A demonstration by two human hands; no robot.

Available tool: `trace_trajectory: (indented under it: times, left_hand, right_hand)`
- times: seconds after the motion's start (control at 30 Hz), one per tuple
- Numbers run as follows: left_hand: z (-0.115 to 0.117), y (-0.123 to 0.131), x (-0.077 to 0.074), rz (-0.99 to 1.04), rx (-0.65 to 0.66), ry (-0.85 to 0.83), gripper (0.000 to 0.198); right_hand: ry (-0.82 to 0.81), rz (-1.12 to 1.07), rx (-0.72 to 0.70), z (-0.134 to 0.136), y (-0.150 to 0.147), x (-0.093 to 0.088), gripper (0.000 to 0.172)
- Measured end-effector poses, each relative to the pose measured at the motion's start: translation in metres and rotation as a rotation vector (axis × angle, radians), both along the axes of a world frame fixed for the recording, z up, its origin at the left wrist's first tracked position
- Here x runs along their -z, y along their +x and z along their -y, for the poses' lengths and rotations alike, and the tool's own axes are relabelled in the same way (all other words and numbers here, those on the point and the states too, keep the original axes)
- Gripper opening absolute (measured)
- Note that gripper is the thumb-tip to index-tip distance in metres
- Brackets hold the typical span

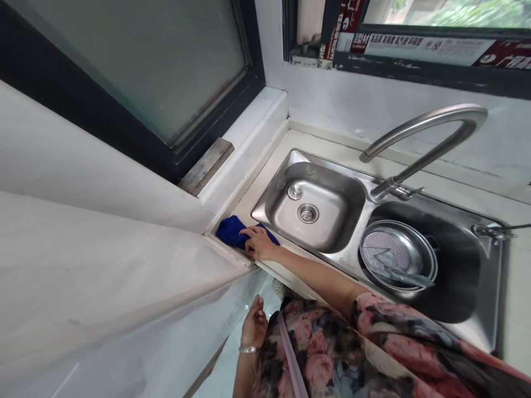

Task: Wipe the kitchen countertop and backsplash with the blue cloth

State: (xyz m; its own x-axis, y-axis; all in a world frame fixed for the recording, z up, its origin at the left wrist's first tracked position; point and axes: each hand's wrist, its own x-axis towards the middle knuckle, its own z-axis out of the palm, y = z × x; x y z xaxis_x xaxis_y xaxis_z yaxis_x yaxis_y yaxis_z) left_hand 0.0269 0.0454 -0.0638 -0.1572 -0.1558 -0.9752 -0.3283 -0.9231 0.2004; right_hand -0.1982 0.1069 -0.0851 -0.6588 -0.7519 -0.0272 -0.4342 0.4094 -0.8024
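My right hand (260, 243) presses down on a crumpled blue cloth (232, 231) at the left end of the counter (244, 194), with its fingers bent over the fabric. The cloth lies in the corner beside the sink's left rim and bunches out on both sides of the hand. My left hand (254, 325), with a silver bracelet at the wrist, hangs below the counter edge, close to my flowered clothing. Its fingers are loosely curled and somewhat apart, with nothing visible in them.
A double steel sink (360, 243) fills the counter, with a curved faucet (431, 119) behind it. The right basin holds a metal pan with a perforated strainer (384, 249) and a clear plastic bag (390, 271). A stone piece (207, 163) rests on the left window ledge.
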Motion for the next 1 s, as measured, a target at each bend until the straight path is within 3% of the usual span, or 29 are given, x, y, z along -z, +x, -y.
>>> trace_trajectory:
  times: [0.33, 0.53, 0.67, 1.0]
  left_hand:
    - [0.005, 0.003, 0.007, 0.006, 0.026, -0.005, 0.026]
    - [0.008, 0.005, 0.007, -0.004, 0.031, -0.015, 0.032]
    - [0.008, 0.005, 0.004, -0.007, 0.005, -0.016, 0.025]
    - [0.006, -0.001, 0.008, 0.009, 0.015, 0.010, 0.029]
  right_hand:
    - [0.014, -0.037, 0.047, 0.022, -0.008, 0.002, 0.007]
    - [0.012, -0.026, -0.059, 0.013, -0.014, 0.002, 0.008]
    - [0.013, -0.006, -0.129, 0.006, -0.017, 0.001, 0.013]
    - [0.031, 0.014, -0.067, 0.012, -0.013, 0.000, 0.013]
